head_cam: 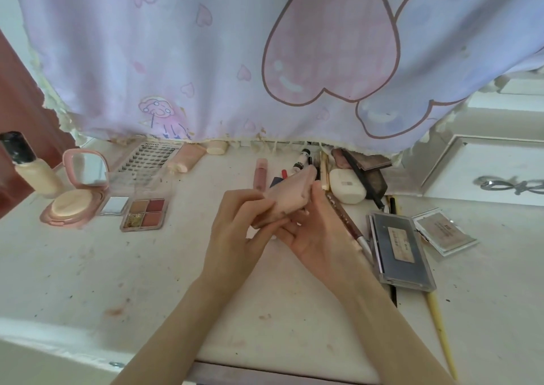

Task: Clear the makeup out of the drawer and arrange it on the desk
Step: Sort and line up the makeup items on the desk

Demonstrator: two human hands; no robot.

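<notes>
Both hands hold a pale pink flat makeup case (290, 197) above the middle of the white desk (88, 266). My left hand (235, 231) grips its near end with curled fingers. My right hand (318, 225) cups it from below and the right side. At the left stand a foundation bottle (32, 169), an open pink mirror compact (76, 196) and a four-colour eyeshadow palette (144, 214). A lash box (148, 159) lies behind them. The drawer is not in view.
A pile of lipsticks, pens, a white case (347, 185) and dark palettes (368, 166) sits at the back right. Two clear flat boxes (403, 250) (444, 231) lie at the right. A yellow stick (441, 334) lies near the front. A heart-print cloth (235, 60) hangs over the back.
</notes>
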